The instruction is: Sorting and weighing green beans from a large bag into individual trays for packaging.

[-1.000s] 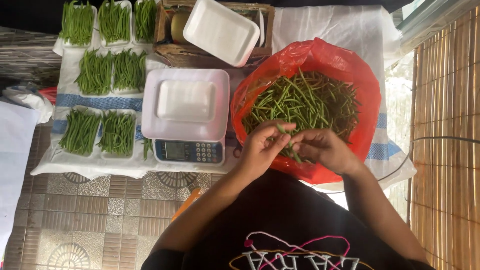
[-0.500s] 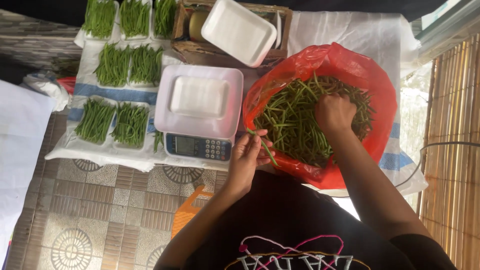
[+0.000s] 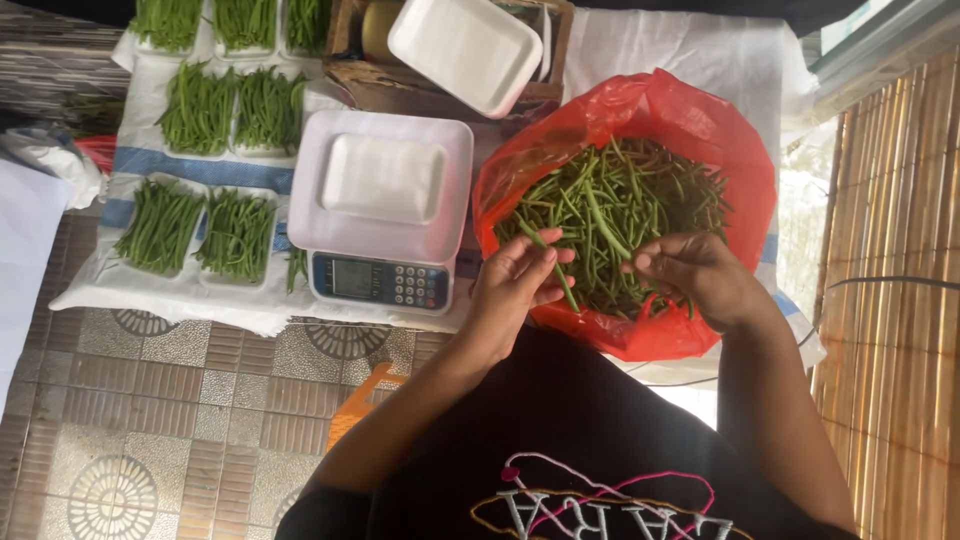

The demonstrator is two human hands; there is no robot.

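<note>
A red plastic bag [image 3: 740,160] lies open on the table, full of loose green beans [image 3: 620,205]. My left hand [image 3: 515,285] is at the bag's near left rim and pinches a few green beans between thumb and fingers. My right hand [image 3: 700,275] rests on the pile at the bag's near side, fingers curled around a small bunch of beans. Left of the bag stands a white digital scale [image 3: 385,215] with an empty white foam tray [image 3: 382,178] on its platform.
Several foam trays filled with green beans [image 3: 200,225] lie on a white cloth to the left. A cardboard box [image 3: 400,80] behind the scale carries an empty foam tray [image 3: 465,50]. Patterned floor tiles lie below; a bamboo blind [image 3: 890,300] hangs at right.
My right hand has come back from the far side of the pile to the near side of the bag with beans. My left hand stayed at the bag's rim, holding beans.
</note>
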